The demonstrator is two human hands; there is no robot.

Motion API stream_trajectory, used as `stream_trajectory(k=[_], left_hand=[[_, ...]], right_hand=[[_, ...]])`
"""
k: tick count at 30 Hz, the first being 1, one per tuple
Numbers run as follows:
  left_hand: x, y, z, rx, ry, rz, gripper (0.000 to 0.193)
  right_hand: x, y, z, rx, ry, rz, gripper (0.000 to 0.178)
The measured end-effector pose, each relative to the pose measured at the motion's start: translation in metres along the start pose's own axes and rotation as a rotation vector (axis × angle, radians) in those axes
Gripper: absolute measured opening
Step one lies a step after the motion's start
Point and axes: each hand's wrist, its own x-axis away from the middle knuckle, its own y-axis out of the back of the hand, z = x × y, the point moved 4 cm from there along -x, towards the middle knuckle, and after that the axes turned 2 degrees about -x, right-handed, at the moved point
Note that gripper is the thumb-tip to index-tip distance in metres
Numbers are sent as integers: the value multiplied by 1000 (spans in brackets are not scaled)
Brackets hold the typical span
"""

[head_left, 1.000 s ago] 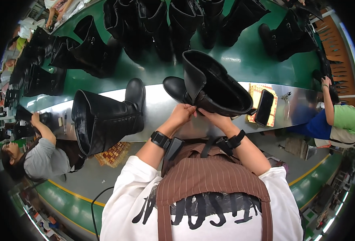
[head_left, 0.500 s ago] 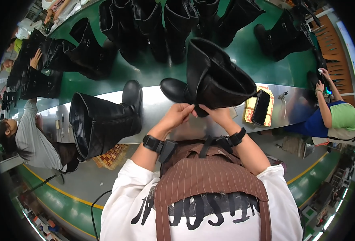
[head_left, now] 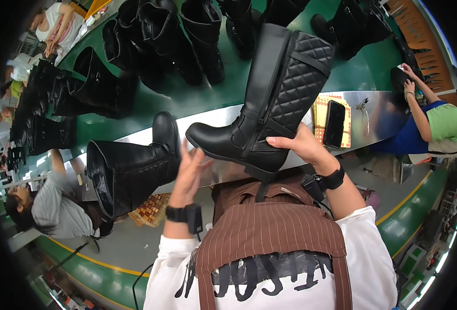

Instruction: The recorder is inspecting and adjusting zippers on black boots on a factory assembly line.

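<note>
The right hand [head_left: 307,144] grips a black boot [head_left: 275,98] at the back of its ankle, the thumb laid along the near side; the remaining fingers are largely hidden behind the leather. The left hand [head_left: 188,173] is raised, fingers parted and slightly blurred, close by the toe; whether the fingertips touch it cannot be told. The boot is above the near edge of the worktable [head_left: 218,118], toe to the left, quilted panel and side fastening turned toward the viewer; its opening is not visible, and contact between heel and table cannot be determined.

To the left, a second boot [head_left: 135,168] has its mouth facing left; its underside is partly concealed. To the right, a dark phone [head_left: 334,124] covers part of a stack of yellow printed sheets [head_left: 346,135], with a small metal object [head_left: 363,107], too small to identify, beside it.

Beyond, a row of black boots [head_left: 169,46] overlaps, several cut off by the upper border. At the right, a co-worker in green and blue [head_left: 443,121] handles a dark item [head_left: 398,78], indistinct; at the left, a co-worker in grey [head_left: 63,201] has one forearm partly hidden.
</note>
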Motion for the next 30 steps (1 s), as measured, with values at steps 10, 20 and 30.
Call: stream_trajectory(k=[10, 20, 30], left_hand=[[-5, -94, -58, -304, 231, 466, 66], [22, -110, -50, -122, 326, 195, 46], [37, -118, -59, -94, 223, 199, 44]], right_hand=[[30, -16, -3, 21, -142, 317, 59], [89, -29, 55, 958, 903, -217, 46], [80, -54, 41, 981, 866, -76, 25]])
